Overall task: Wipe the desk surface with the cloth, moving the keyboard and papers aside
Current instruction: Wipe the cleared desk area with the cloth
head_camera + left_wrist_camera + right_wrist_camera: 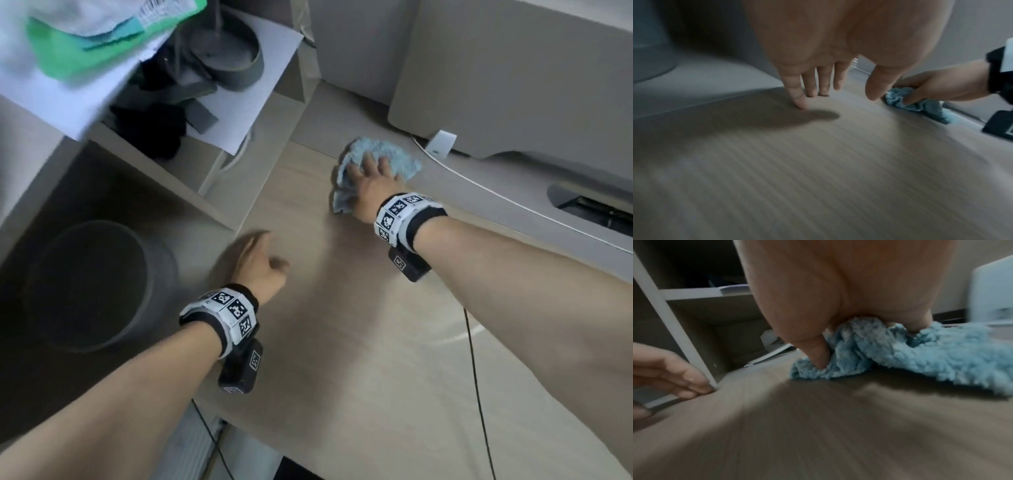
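1. Bare wood-grain desk fills the near foreground between the two forearms; no keyboard shows in any view.
2. Just ahead of it, the left hand has no grip on anything: its fingers are relaxed, tips touching the desk beside the corner of the shelf unit.
3. Further out and to the right, the right hand presses down on the blue cloth, thumb and fingers dug into its folds, so the grip is on the bunched cloth.
4. Cloth and hand sit near the desk's far edge, with a white cable just beyond them and papers on the shelf unit well to the left.
5. To wipe well here, I would keep the palm flat and the pressure even, and sweep in overlapping passes towards the near edge.
6. Spreading the cloth out would likely cover more with each pass.
7. Steering short of the cable should avoid snagging it.
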Action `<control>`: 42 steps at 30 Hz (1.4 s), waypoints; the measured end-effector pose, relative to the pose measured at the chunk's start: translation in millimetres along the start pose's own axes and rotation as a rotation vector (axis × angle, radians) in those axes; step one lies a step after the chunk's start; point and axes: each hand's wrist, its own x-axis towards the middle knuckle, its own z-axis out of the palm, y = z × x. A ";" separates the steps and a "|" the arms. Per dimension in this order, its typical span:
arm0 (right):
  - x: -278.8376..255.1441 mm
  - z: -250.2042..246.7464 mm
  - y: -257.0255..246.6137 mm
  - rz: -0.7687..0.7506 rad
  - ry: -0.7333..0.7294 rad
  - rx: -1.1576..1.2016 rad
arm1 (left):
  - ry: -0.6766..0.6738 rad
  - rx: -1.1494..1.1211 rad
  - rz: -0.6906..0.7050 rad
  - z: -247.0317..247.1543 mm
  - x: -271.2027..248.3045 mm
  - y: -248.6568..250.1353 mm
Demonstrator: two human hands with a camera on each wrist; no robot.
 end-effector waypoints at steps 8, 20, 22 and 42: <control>-49.6 57.3 -90.2 -0.631 -0.136 -0.272 | 0.007 0.009 -0.092 4.6 7.3 -52.9; -5.0 33.8 -122.4 -0.417 -0.042 -0.250 | -0.075 -0.006 -0.069 8.7 2.7 -62.3; -41.0 58.5 -113.7 -0.559 -0.066 -0.265 | -0.069 -0.023 -0.083 6.7 1.7 -57.0; -125.8 73.1 52.1 0.023 0.061 0.002 | -0.038 0.043 0.118 7.0 29.8 36.9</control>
